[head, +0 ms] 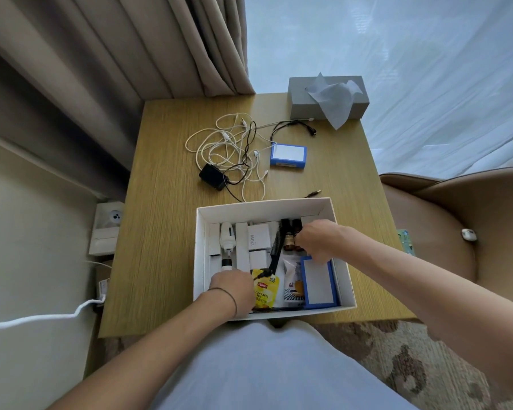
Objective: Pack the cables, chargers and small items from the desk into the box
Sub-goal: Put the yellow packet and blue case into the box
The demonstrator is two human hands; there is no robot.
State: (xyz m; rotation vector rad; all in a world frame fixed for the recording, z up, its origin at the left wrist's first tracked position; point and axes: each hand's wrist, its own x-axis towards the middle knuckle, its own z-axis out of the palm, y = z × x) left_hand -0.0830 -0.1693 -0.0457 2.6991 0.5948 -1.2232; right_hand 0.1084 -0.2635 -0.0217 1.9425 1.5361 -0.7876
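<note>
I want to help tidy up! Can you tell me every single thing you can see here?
box: one, white, near edge of the desk, open
desk: one, light wood
white cables: a tangle, on the desk beyond the box
black charger: one, by the tangle, with a black cable
blue and white case: one, on the desk
second blue and white case: one, in the box
white chargers: several, in the box
brown bottles: two, dark caps, in the box
black comb: one, in the box
yellow tea packet: one, in the box
tissue box: one, grey, far corner
left hand: in the box
right hand: in the box
</note>
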